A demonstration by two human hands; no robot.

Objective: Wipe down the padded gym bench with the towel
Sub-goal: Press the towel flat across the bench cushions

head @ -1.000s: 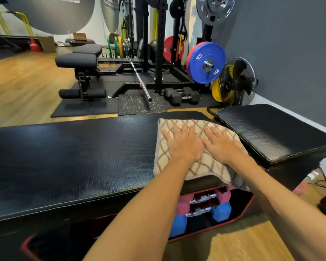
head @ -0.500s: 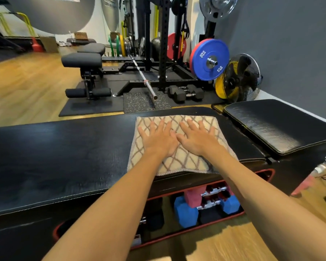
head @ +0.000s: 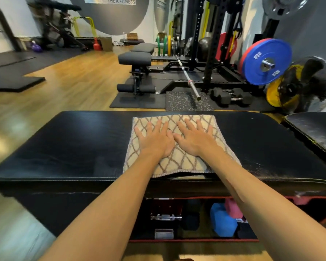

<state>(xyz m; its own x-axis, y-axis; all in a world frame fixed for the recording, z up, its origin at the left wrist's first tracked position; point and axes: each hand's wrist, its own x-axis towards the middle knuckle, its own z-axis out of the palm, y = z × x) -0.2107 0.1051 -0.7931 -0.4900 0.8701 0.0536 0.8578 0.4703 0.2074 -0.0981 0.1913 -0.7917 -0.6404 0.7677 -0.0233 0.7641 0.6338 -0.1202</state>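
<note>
A long black padded bench [head: 73, 147] runs across the view in front of me. A beige towel [head: 181, 162] with a brown diamond pattern lies flat on its middle, its near edge at the bench's front seam. My left hand [head: 155, 141] and my right hand [head: 193, 139] rest side by side on the towel. Both palms are down, flat, with fingers spread and not curled around the cloth. A second black pad [head: 316, 132] adjoins the bench at the right.
Under the bench sit a blue dumbbell [head: 222, 221] and other weights. Beyond it are black hex dumbbells [head: 231, 96], a barbell [head: 188, 80], a rack with a blue plate [head: 265, 62], a floor fan [head: 305, 83] and another bench [head: 135, 59] on wood flooring.
Both hands have slid the towel leftward along the bench, from its right end near the second pad to the middle. The hands stay flat on the cloth throughout.
</note>
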